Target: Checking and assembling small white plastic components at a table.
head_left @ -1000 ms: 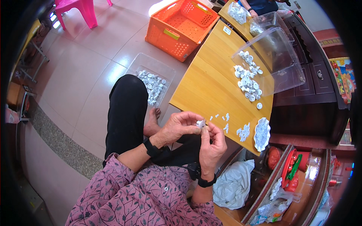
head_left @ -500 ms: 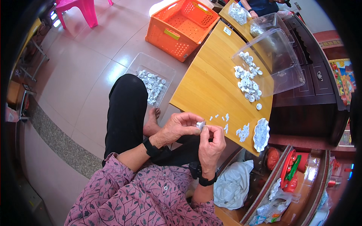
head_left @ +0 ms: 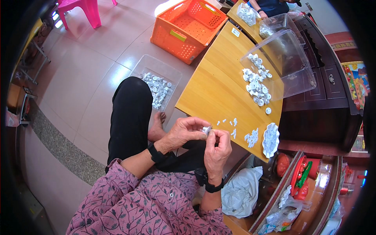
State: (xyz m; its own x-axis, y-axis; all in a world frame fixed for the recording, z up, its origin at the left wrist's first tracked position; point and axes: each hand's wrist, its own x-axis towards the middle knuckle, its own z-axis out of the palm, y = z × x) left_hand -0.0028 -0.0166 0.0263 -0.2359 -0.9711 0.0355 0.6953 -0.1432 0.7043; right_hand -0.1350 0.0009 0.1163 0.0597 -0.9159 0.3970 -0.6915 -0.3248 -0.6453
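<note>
Between thumb and fingers, my left hand [head_left: 184, 132] pinches a small white plastic part [head_left: 206, 129]. My right hand [head_left: 217, 147] has its thumb and forefinger closed at the right edge of that part; whatever tiny piece they may hold is hidden. Both hands are just off the near edge of the wooden table [head_left: 211, 74]. On the table close by lie loose tiny white pieces [head_left: 252, 138], beside a scalloped white dish [head_left: 271, 140] filled with similar pieces. Farther back, round white plastic parts [head_left: 257, 86] spill from a clear bin [head_left: 293, 66] tipped on its side.
On the floor left of the table, a clear tray [head_left: 143, 64] contains many white parts. An orange crate [head_left: 176, 41] stands beyond it. At the far end, another person's hand [head_left: 263, 15] is near clear containers. A white plastic bag [head_left: 242, 192] lies right of my right forearm.
My right hand has shifted slightly left against the white part. My left hand keeps its pinch almost unmoved.
</note>
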